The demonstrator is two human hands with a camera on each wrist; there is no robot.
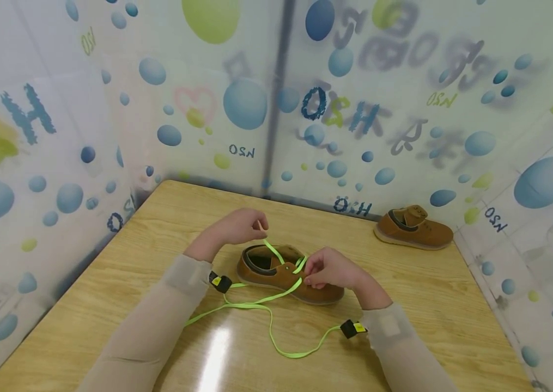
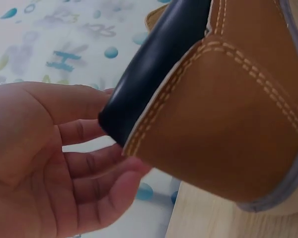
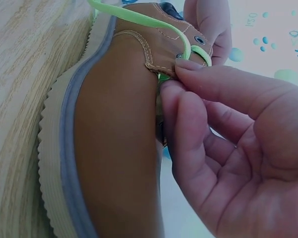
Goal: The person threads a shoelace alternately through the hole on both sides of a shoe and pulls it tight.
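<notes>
A brown shoe [image 1: 276, 275] with a dark collar lies on the table, its toe to the right. A bright green shoelace [image 1: 272, 249] runs through some of its eyelets. Above the heel opening my left hand [image 1: 242, 226] pinches a stretch of this lace, which slants down to the shoe. In the left wrist view the heel [image 2: 213, 119] hides those fingertips. My right hand [image 1: 332, 268] is at the lacing area. Its thumb [image 3: 208, 77] and index finger grip the eyelet flap [image 3: 161, 52] at its edge, right beside the lace.
A second brown shoe [image 1: 413, 228], with no lace showing, stands at the back right of the wooden table [image 1: 183, 218]. Loose lengths of green lace [image 1: 247, 306] spread over the table in front of the first shoe. Patterned curtains [image 1: 237, 163] enclose the table's back and sides.
</notes>
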